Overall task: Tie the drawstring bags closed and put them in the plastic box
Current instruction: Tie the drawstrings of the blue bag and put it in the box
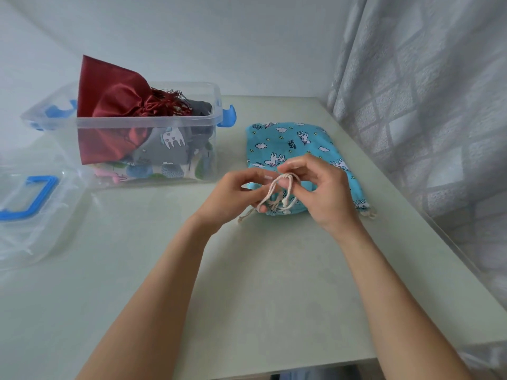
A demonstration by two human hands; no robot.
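Note:
A blue drawstring bag printed with white unicorns and clouds lies flat on the pale table, right of centre. Its cream drawstring is looped up over the bag's near, gathered end. My left hand and my right hand both pinch the cord, fingers close together above the bag's mouth. To the left stands a clear plastic box with blue latches. It holds a dark red satin bag that sticks out above the rim, a grey bag and other patterned bags beneath.
The box's clear lid with a blue handle lies at the far left of the table. A patterned curtain hangs along the table's right edge. A wall runs behind the table. The table's near edge shows at the bottom.

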